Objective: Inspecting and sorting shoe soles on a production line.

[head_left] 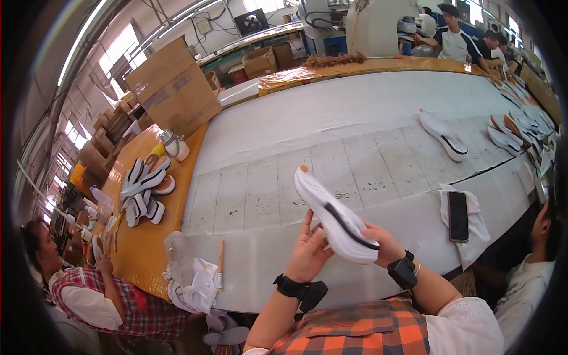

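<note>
So closest to us there's the checked apron (361, 328), cut off by the bottom edge. Just above it, centre frame, we've got the white sole (337, 222) held over the pale table (254, 189). Its long axis runs diagonally: narrow orange-tipped end toward the upper left, broad end toward the lower right, black stripe along the side.

The right hand (387, 245) is closed on the broad end, thumb showing, the other fingers mostly hidden behind. The left hand (310, 248) is half-curled at the sole's left side, fingers spread; we can't tell if it's actually gripping or just steadying.

Right of that, a dark phone (458, 216) lies on a white cloth (478, 228). Lower left, a brush (220, 263) sits beside a crumpled rag (201, 284).

Further out there's a sole pile (142, 189) at left, overlapping too much for us to count. Behind it is a can (174, 145), contents hidden. The big carton (171, 86), upper left, doesn't show us its inside. A smaller open box (259, 62), top centre, is too far off to make out what's in it.
</note>
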Motion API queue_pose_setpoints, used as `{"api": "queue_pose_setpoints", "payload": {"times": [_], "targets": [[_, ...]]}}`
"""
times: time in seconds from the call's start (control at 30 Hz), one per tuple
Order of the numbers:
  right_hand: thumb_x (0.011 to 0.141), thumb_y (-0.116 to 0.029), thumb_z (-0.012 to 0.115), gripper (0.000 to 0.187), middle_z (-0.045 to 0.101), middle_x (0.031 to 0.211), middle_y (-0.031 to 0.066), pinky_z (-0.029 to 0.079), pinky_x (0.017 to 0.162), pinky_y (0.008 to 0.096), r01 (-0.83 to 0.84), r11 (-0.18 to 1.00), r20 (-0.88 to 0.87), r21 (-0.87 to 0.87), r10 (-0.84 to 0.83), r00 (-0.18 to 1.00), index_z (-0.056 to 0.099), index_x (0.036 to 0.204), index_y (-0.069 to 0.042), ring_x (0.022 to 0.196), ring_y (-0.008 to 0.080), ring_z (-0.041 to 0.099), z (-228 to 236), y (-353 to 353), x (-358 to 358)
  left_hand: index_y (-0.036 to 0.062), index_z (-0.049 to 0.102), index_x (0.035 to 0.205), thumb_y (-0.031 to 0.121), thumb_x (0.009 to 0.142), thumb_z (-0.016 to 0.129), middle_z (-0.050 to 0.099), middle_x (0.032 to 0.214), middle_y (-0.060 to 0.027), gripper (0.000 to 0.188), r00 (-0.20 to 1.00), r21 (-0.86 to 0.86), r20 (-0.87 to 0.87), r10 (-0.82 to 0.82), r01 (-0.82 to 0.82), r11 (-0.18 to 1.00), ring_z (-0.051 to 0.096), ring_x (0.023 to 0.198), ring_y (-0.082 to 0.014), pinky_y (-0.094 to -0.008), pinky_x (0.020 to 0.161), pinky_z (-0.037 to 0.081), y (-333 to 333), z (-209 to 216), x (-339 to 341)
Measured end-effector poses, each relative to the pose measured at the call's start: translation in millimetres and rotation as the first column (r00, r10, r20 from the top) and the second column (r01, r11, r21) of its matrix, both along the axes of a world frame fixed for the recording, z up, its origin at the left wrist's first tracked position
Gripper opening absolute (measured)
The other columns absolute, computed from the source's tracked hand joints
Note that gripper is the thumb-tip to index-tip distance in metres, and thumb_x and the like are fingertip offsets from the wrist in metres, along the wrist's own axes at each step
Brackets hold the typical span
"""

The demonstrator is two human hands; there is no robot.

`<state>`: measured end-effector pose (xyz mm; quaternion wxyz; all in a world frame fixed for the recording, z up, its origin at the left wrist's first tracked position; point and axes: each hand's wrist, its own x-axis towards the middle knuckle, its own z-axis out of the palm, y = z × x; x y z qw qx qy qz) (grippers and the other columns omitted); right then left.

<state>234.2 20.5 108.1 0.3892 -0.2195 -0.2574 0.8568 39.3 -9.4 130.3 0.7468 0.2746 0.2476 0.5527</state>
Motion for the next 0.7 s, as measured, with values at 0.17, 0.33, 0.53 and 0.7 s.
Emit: {"api": "queue_pose_setpoints", "payload": {"times": [0.17, 0.33, 0.53, 0.7], "targets": [[0.090, -0.013, 0.044, 0.050, 0.032, 0.138, 0.0083, 0.043, 0.086, 0.0328, 0.013, 0.949, 0.032, 0.314, -0.024, 0.999, 0.027, 0.136, -0.006, 0.111, 0.0192, 0.048, 27, -9, 0, -0.0029, 0.044, 0.120, 0.023, 0.086, 0.050, 0.056, 0.108, -0.0144, 0.043, 0.993, -0.207, 0.114, 0.001, 0.023, 0.978, 0.054, 0.101, -0.0269, -0.0375, 0.090, 0.042, 1, -3, -17], [0.087, -0.007, 0.046, 0.053, 0.031, 0.139, 0.0083, 0.043, 0.085, 0.0317, -0.040, 0.874, 0.084, 0.485, -0.001, 0.996, 0.027, 0.136, -0.006, 0.110, 0.0200, 0.048, 41, -17, -17, -0.0034, 0.042, 0.121, 0.023, 0.085, 0.051, 0.051, 0.115, -0.0163, 0.045, 0.922, -0.259, 0.382, 0.061, 0.043, 0.965, 0.052, 0.090, -0.0216, -0.0302, 0.072, 0.048, 2, -16, -20], [0.085, -0.004, 0.048, 0.045, 0.041, 0.132, 0.0090, 0.044, 0.083, 0.0301, -0.061, 0.879, 0.186, 0.472, -0.032, 0.982, 0.038, 0.129, -0.003, 0.104, 0.0189, 0.053, 32, -18, -6, 0.0044, 0.025, 0.135, 0.024, 0.089, 0.047, 0.037, 0.133, -0.0098, 0.054, 0.580, -0.076, 0.811, -0.078, 0.236, 0.969, 0.050, 0.079, -0.0189, -0.0239, 0.066, 0.046, -6, -10, -20], [0.083, 0.000, 0.046, 0.033, 0.052, 0.120, 0.0119, 0.046, 0.080, 0.0305, -0.075, 0.942, 0.292, 0.327, -0.026, 0.956, 0.051, 0.115, 0.000, 0.099, 0.0187, 0.056, 18, -24, -1, 0.0079, 0.014, 0.139, 0.027, 0.092, 0.042, 0.050, 0.111, -0.0169, 0.058, 0.251, 0.340, 0.895, -0.369, 0.150, 0.928, 0.058, 0.069, -0.0187, -0.0235, 0.056, 0.050, -11, -40, -25]]}}
